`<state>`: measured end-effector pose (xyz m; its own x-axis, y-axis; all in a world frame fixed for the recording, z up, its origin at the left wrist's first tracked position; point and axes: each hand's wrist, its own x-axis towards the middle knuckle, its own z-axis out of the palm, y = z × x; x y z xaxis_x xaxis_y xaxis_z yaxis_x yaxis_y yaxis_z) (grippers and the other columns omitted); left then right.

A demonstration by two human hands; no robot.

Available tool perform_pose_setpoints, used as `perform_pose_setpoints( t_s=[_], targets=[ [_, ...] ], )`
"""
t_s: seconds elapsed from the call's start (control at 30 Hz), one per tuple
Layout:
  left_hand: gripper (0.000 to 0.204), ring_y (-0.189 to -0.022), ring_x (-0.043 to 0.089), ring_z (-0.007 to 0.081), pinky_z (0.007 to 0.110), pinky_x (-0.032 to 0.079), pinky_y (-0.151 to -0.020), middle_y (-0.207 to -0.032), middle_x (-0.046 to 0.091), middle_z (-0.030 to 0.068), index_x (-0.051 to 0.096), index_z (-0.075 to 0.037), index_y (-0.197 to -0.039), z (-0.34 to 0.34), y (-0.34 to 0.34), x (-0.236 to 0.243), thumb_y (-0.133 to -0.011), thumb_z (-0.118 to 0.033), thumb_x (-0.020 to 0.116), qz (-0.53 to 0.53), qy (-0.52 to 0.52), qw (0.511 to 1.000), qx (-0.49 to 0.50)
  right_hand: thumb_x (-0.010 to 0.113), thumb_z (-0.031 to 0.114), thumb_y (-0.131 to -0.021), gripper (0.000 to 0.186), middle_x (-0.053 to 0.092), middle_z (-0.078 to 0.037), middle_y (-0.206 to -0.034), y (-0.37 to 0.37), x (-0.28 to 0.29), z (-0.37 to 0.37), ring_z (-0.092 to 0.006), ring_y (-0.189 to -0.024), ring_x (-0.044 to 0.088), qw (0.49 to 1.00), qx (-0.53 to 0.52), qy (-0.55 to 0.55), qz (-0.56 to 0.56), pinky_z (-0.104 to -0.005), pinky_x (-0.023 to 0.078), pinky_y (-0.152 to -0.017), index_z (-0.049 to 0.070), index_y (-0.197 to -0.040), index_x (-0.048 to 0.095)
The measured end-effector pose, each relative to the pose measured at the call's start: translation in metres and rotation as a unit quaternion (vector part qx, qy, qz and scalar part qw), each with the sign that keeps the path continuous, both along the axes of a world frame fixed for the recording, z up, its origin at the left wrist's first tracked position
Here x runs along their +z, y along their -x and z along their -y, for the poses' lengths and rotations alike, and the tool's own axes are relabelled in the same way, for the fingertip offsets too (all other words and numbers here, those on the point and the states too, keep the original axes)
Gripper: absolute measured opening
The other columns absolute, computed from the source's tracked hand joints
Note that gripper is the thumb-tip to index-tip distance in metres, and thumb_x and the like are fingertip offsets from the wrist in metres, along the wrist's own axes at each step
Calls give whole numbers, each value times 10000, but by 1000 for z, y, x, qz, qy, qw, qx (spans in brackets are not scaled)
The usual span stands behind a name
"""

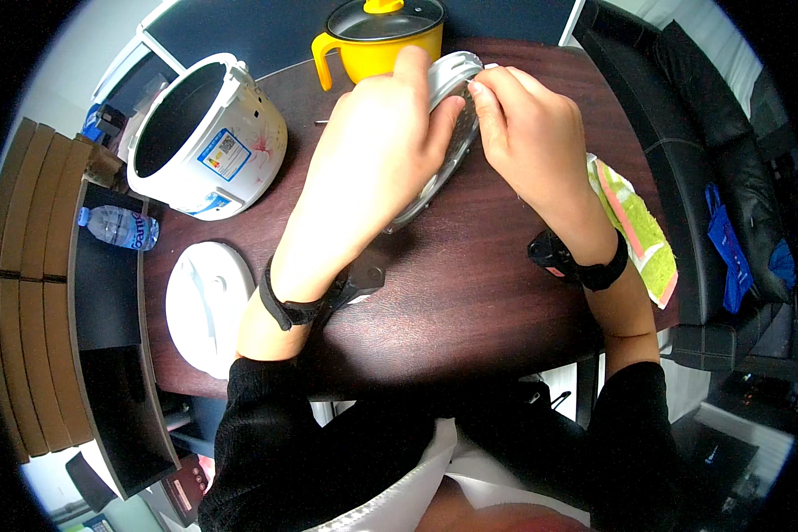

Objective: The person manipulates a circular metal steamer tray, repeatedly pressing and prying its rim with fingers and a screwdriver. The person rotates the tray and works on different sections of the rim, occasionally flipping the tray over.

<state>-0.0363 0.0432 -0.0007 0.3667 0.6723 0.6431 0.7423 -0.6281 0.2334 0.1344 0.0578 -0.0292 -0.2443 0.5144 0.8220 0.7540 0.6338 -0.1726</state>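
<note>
Held up on edge above the table is a round metal inner lid (458,142) with a pale rubber-like ring along its rim. My left hand (377,133) grips it from the left, thumb on the face and the other fingers mostly hidden behind. At the upper right rim, my right hand (534,120) pinches the edge between thumb and fingers; whether it holds the ring alone or the lid too, I cannot tell. To the left stands a white rice cooker body (262,146), open at the top, and a white rice cooker lid (188,315) lies on the table nearer me.
A yellow pot (390,60) with a glass lid stands behind my hands. A green, white and pink towel (637,222) lies at the right edge of the dark wooden table (443,310). A water bottle (120,227) rests at far left; a black sofa (665,142) borders the right.
</note>
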Motion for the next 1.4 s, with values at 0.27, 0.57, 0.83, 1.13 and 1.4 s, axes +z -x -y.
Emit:
perform_pose_setpoints(
  t_s=[0.27, 0.57, 0.83, 1.13, 1.4],
  targets=[
    [257, -676, 673, 375, 428, 550, -585, -689, 635, 220, 495, 20, -916, 7, -5, 2, -890, -184, 648, -23, 7, 1000, 9, 556, 166, -912, 205, 610, -133, -637, 0, -4, -7, -334, -586, 620, 984, 78, 115, -107, -422, 502, -558, 32, -762, 596],
    [247, -678, 672, 382, 437, 549, -590, -695, 637, 224, 492, 13, -925, 9, -6, 3, -894, -181, 641, -13, 15, 1000, 3, 485, 211, -980, 264, 476, -2, -590, -11, 8, -2, -97, -461, 440, 793, 244, 458, -319, -260, 351, -429, 23, -819, 578],
    [263, -692, 674, 398, 450, 556, -600, -712, 642, 241, 510, 28, -953, 7, -5, 2, -896, -192, 641, -10, 20, 1000, 12, 645, 163, -895, 174, 596, -152, -625, -10, 9, -2, -315, -537, 597, 979, 82, 165, -86, -376, 462, -503, 22, -801, 608],
    [283, -710, 666, 407, 458, 538, -606, -718, 640, 246, 519, 29, -990, 5, -4, 1, -896, -202, 652, 6, 15, 1000, 9, 671, 158, -891, 174, 596, -136, -613, -9, 6, -6, -260, -510, 598, 975, 108, 153, -120, -357, 435, -484, 20, -799, 619],
    [256, -679, 675, 394, 444, 554, -587, -690, 639, 237, 506, 24, -937, 6, -4, 2, -898, -192, 638, -9, 11, 1000, 11, 661, 139, -890, 145, 622, -145, -637, -9, 1, -8, -284, -549, 626, 966, 124, 170, -148, -369, 460, -507, 15, -822, 631]
  ],
)
